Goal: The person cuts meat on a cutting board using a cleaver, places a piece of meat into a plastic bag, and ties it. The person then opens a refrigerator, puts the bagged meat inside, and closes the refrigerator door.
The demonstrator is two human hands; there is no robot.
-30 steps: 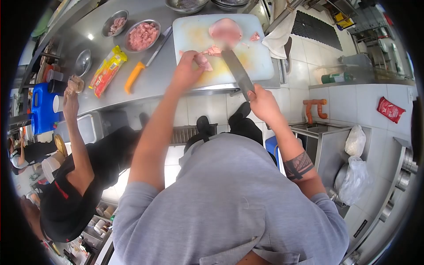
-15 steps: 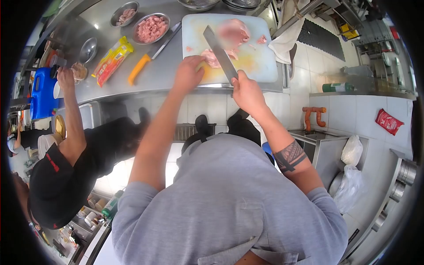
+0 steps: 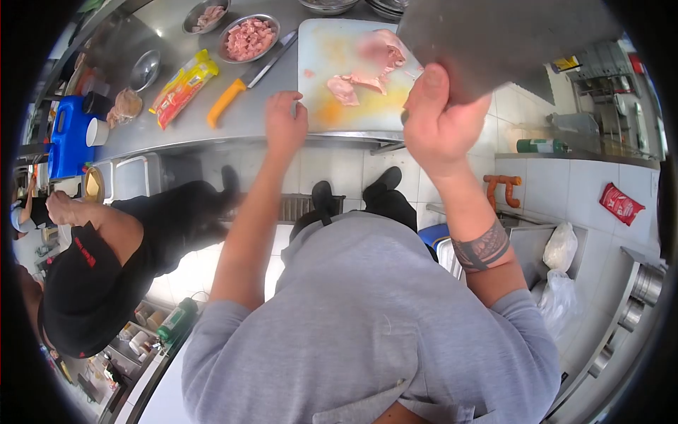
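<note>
My right hand (image 3: pixel 448 127) is wrapped round the handle of a wide-bladed knife (image 3: pixel 494 46), raised close to the camera and covering the board's right side. My left hand (image 3: pixel 286 124) is at the counter's front edge, just left of the white cutting board (image 3: pixel 314 49). Its fingers are loosely bent, with a gap by the thumb and nothing visible in them. A pale meat piece (image 3: pixel 342 91) lies on the board with trimmings beside it, below a larger, partly blurred piece (image 3: pixel 381 49).
Left of the board are a yellow-handled knife (image 3: pixel 227 102), a yellow-red packet (image 3: pixel 183 88), a bowl of cubed meat (image 3: pixel 248 39), a smaller meat bowl (image 3: pixel 206 15) and an empty bowl (image 3: pixel 145 69). A person in black (image 3: pixel 92 283) stands at the left, near a blue container (image 3: pixel 68 138).
My right hand has lifted the knife off the board, up and towards the camera. My left hand has drawn back from the meat. The other person's hand has come away from the counter.
</note>
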